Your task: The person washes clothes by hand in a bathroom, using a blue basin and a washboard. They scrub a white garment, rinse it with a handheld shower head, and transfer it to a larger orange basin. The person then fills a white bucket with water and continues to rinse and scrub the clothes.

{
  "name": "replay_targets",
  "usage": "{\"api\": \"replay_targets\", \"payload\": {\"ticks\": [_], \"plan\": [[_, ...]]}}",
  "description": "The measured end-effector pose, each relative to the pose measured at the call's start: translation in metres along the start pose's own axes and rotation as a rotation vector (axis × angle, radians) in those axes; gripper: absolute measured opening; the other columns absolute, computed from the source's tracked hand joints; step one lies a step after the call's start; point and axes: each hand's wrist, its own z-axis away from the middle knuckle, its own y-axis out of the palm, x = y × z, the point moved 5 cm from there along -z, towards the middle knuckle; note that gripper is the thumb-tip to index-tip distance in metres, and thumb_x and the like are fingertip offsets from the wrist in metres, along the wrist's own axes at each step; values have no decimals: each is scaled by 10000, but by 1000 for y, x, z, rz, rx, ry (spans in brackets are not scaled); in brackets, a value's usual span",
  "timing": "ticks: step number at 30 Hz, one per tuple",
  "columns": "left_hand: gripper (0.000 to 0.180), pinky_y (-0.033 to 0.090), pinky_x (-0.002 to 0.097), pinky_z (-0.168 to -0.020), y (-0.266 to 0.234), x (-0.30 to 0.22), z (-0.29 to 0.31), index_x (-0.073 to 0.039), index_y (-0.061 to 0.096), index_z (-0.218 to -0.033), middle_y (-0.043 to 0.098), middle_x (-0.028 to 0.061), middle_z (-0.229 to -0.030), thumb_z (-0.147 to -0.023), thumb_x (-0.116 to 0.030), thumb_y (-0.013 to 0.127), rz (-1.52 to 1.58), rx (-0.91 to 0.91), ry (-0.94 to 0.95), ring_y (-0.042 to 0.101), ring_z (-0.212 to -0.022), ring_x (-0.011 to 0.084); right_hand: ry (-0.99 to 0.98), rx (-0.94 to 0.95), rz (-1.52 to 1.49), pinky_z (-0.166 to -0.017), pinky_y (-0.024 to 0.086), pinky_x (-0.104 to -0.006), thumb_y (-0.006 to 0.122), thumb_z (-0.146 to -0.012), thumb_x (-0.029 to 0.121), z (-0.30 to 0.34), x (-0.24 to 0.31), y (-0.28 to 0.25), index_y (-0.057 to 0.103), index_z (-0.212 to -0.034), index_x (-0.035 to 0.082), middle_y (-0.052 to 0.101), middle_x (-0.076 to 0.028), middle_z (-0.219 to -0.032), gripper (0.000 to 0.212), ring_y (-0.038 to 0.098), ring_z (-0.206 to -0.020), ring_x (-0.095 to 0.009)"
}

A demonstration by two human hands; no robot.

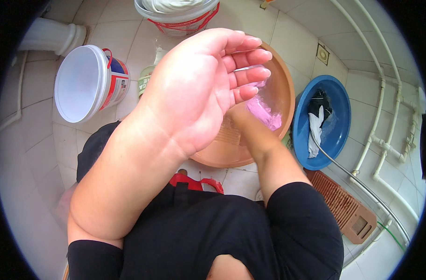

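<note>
My left hand (194,86) is raised close to the camera, palm showing, fingers stretched out and slightly curved, with nothing in it. Behind it stands a round orange-brown basin (284,77), partly covered from sight. Down into this basin reaches my right forearm (264,140); only the wrist end of my right hand (239,115) shows, and my left hand hides its fingers. Pink cloth (270,116) lies in the basin, just right of my right wrist. A ridged surface (226,136) like a washboard shows at the basin's near side.
A blue tub (336,140) with dark and white cloth (315,133) stands right, a hose (348,170) across its rim. A brown washboard (346,205) lies nearer. White buckets stand left (77,84) and at the back (182,23). Pipes (380,102) run along the right wall.
</note>
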Motion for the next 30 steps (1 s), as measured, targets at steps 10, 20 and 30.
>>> {"api": "replay_targets", "payload": {"ticks": [10,20,30], "plan": [[305,463,285,-717,-3,7,-3,8,535,-1037,578,117,-977,-888,-234,424,30,12,-32,563,-858,193,178,-13,-213,-948,373,-372,550,-731,485,-39,-141,69,475,-1219,62,480,-193,-1230,650,457,-1150,-316],[304,462,279,-720,1,13,-3,6,538,-1035,581,106,-977,-889,-235,425,-9,31,-41,566,-861,184,388,-247,-412,-915,389,-387,528,-739,499,-32,-182,84,534,-1116,-24,542,-240,-1109,645,507,-1071,-339],[305,455,279,-723,3,12,0,4,538,-1030,579,101,-974,-887,-242,427,-33,16,-39,564,-860,179,125,-244,-150,-859,417,-395,595,-680,496,-36,-148,38,545,-1076,-7,565,-213,-1069,642,515,-1022,-367]]}}
